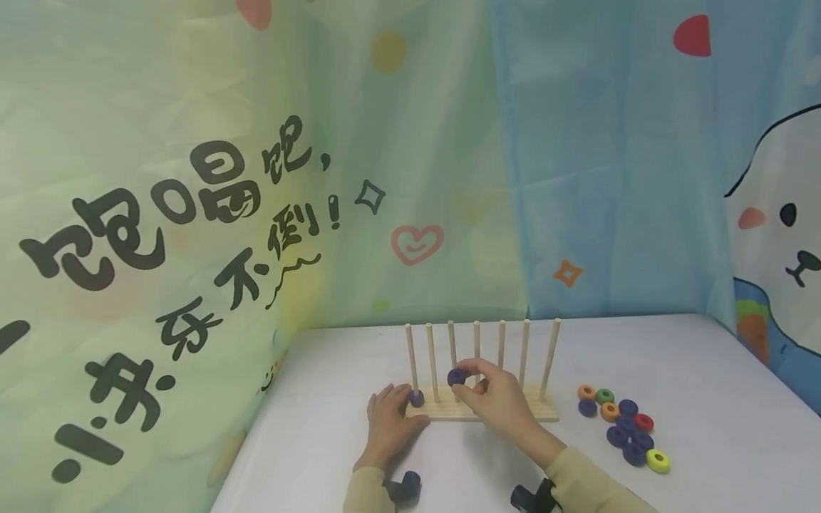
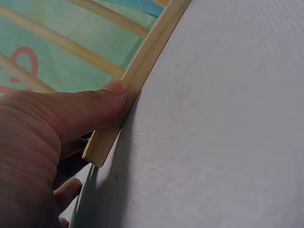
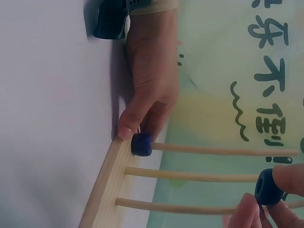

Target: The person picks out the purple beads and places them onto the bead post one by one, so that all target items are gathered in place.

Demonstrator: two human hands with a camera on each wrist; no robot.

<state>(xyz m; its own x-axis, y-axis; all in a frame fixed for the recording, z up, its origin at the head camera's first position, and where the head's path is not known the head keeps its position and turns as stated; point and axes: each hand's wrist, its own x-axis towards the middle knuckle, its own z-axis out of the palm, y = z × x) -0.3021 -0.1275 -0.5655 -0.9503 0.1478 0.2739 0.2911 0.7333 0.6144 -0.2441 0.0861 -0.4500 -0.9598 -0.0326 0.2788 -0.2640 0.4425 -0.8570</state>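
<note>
A wooden peg rack (image 1: 452, 410) stands on the table with a row of several upright pegs. My left hand (image 1: 388, 425) grips its left end, the thumb (image 2: 110, 97) pressing along the front edge and the other fingers partly hidden beyond the end. One dark blue bead (image 3: 142, 145) sits at the bottom of the leftmost peg. My right hand (image 1: 500, 402) pinches another dark blue bead (image 1: 457, 377) between thumb and fingers. In the head view that bead is in front of the third peg from the left, below the peg tips; the right wrist view shows its hole.
To the right of the rack lies a loose group of beads, several dark blue (image 1: 635, 454), others orange (image 1: 610, 411), green (image 1: 604, 396), red (image 1: 644, 422) and yellow (image 1: 658, 461). Dark wrist devices (image 1: 405, 487) show near both sleeves. A printed curtain (image 1: 442, 142) hangs behind the white table (image 1: 705, 399).
</note>
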